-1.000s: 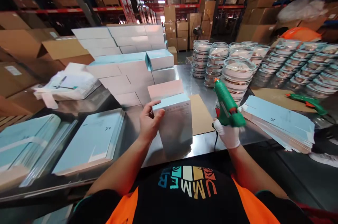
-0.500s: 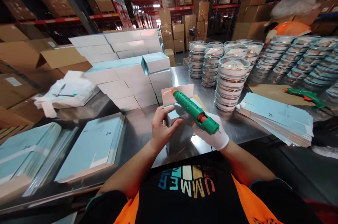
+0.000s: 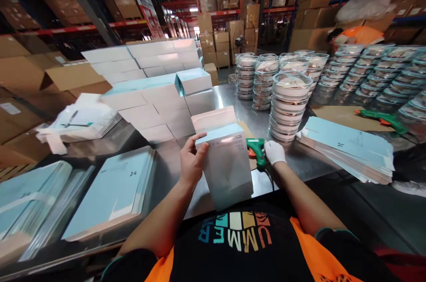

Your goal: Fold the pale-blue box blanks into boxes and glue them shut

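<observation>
A white and pale blue cardboard box (image 3: 228, 162) stands upright on the metal table in front of me, its end flap (image 3: 214, 118) raised at the back. My bare left hand (image 3: 194, 158) grips the upper left edge, thumb on the near face and fingers behind. To the right of the box is a green glue gun (image 3: 255, 150) with an orange trigger, its nozzle hidden behind the box. My right hand (image 3: 275, 152), in a white glove, has its curled fingers at the rear end of the gun.
Stacked finished boxes (image 3: 156, 100) form a wall behind. Round clear containers (image 3: 289, 104) stand in columns to the right. Flat blue cardboard blanks (image 3: 346, 144) lie right, more blanks (image 3: 109, 189) left. Another glue gun (image 3: 382, 120) rests on cardboard; a person in orange (image 3: 361, 35) is beyond.
The glue gun has gone from above the box's flap down to the right side of the box, with my right hand. The box now stands more upright, with my left hand still on it.
</observation>
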`<state>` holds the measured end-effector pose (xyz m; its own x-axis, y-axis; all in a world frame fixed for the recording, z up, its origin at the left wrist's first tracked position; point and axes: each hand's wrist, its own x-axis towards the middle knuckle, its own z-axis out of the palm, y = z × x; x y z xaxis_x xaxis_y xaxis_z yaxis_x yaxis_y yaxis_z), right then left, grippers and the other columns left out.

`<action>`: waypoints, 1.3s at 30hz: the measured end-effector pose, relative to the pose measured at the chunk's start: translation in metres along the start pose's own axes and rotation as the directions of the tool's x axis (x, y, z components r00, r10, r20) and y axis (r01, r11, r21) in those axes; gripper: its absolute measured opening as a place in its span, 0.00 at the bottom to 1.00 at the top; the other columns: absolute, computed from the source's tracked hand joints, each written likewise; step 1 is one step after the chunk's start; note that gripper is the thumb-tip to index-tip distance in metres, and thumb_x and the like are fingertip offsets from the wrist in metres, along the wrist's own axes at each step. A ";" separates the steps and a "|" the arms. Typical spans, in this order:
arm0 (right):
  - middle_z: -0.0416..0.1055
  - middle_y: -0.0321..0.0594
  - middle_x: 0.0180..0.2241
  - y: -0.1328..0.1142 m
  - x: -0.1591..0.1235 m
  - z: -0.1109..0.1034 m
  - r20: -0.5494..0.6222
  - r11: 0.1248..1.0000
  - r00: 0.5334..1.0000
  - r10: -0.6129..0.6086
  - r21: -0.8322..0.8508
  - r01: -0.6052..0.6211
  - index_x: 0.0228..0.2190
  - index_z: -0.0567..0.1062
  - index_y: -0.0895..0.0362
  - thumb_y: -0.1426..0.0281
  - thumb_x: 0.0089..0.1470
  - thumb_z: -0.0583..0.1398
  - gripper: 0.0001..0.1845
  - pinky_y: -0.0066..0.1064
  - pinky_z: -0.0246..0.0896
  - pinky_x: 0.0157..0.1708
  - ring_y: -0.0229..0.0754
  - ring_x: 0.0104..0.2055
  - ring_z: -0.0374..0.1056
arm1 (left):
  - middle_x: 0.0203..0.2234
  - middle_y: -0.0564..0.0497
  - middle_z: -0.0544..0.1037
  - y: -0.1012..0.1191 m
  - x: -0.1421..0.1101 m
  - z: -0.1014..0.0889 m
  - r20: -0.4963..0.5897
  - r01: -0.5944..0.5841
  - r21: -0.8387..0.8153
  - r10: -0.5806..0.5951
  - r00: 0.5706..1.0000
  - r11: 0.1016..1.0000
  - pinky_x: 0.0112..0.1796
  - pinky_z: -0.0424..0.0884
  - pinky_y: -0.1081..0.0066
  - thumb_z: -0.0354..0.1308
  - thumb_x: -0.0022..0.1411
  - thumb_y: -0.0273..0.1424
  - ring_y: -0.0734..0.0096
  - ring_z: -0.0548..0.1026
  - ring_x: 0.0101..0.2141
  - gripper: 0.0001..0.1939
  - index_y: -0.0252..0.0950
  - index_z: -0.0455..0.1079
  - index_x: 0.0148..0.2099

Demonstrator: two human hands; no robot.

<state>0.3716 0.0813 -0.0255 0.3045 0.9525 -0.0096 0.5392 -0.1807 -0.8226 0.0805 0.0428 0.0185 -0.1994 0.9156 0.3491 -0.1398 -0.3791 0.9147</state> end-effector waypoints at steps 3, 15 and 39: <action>0.81 0.55 0.52 -0.017 -0.012 0.002 -0.054 0.981 0.995 -0.082 0.170 0.090 0.56 0.76 0.60 0.60 0.71 0.54 0.23 0.39 0.74 0.53 0.50 0.55 0.78 | 0.28 0.51 0.79 -0.003 -0.001 0.004 0.069 -0.016 0.046 0.013 0.998 0.999 0.26 0.66 0.71 0.75 0.51 0.58 0.70 0.70 0.26 0.35 0.37 0.80 0.50; 0.67 0.58 0.69 -0.037 -0.043 -0.007 0.136 0.618 0.679 -0.721 0.570 0.542 0.51 0.77 0.57 0.47 0.49 0.76 0.37 0.50 0.61 0.69 0.58 0.71 0.65 | 0.46 0.48 0.82 -0.034 -0.001 0.006 0.150 -0.362 -0.036 0.363 0.920 0.932 0.52 0.77 0.58 0.78 0.56 0.47 0.57 0.82 0.49 0.27 0.44 0.72 0.51; 0.54 0.64 0.76 -0.061 -0.061 -0.007 0.199 0.347 0.317 -0.928 0.146 0.926 0.79 0.47 0.58 0.51 0.62 0.70 0.60 0.50 0.61 0.73 0.59 0.76 0.59 | 0.51 0.42 0.84 0.067 0.040 0.006 0.875 -0.656 0.247 0.127 0.468 0.713 0.48 0.80 0.58 0.81 0.51 0.42 0.48 0.83 0.47 0.39 0.49 0.77 0.64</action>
<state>0.3253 0.0323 0.0286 -0.5597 0.5179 0.6469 0.3546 0.8553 -0.3779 0.0687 0.0547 0.0945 0.7373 0.4971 0.4575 0.2711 -0.8380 0.4736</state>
